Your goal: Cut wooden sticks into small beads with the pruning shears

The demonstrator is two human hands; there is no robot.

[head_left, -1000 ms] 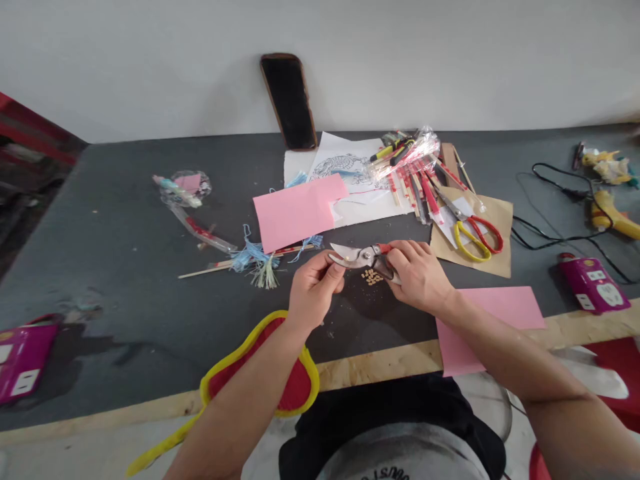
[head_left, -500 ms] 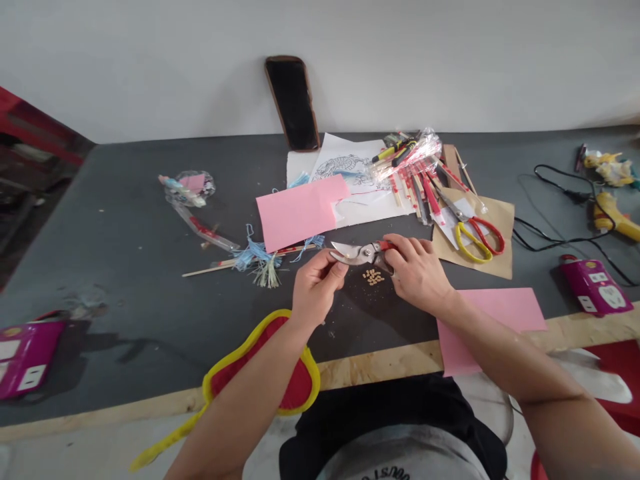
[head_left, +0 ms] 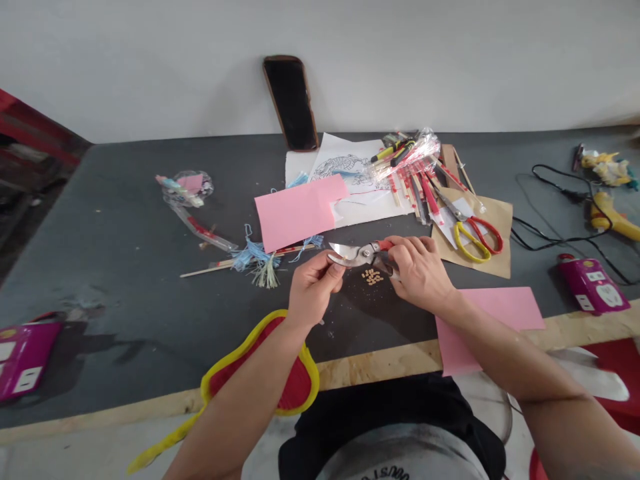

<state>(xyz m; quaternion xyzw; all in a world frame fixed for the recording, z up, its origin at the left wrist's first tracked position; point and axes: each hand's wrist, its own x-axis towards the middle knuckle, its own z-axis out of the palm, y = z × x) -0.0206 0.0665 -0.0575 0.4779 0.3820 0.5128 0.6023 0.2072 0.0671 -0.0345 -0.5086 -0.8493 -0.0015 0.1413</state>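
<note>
My right hand (head_left: 420,270) is wrapped round the red handles of the pruning shears (head_left: 367,253), whose blades point left. At the blade tips, my left hand (head_left: 315,283) is pinched closed; what it holds is too small and hidden to name. Several small tan pieces (head_left: 372,277) lie on the dark table just below the shears. Beyond my left hand are a pink sheet (head_left: 295,212) and blue tassels (head_left: 251,253) with thin sticks. A red shape with a yellow border (head_left: 304,380) lies partly under my left forearm.
A phone (head_left: 291,103) leans on the wall. Scissors (head_left: 470,230) rest on brown paper (head_left: 497,257) at the right, near a bundle of sticks in plastic (head_left: 410,157). Purple power boxes stand at the right (head_left: 593,285) and left (head_left: 27,360), with a black cable and yellow glue gun (head_left: 615,217).
The shears' blades look slightly wider apart. My left hand has shifted a little, still pinched by the blade tips.
</note>
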